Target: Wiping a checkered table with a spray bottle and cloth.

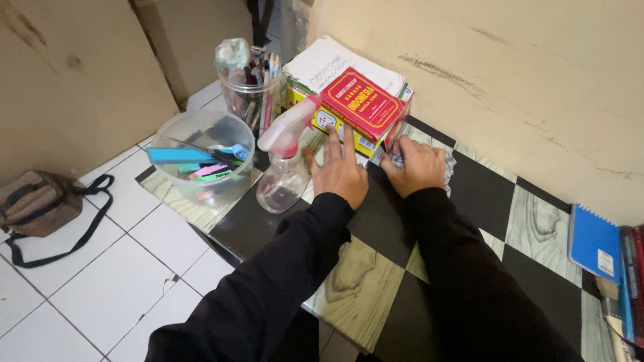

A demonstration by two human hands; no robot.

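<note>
The right hand (419,165) is clenched on a crumpled grey cloth (445,163) under its palm; the left hand (342,171) lies flat, fingers spread, touching the stacked books (349,107).

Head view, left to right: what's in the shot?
Brown bag on the floor → clear plastic tub → spray bottle → left hand → right hand on a crumpled cloth → blue notebook.

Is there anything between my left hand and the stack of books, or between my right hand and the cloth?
Nothing visible. The left hand lies flat on the table, fingertips already at the books. The right hand is on the cloth. The spray bottle stands off to the left, beside the left hand.
</note>
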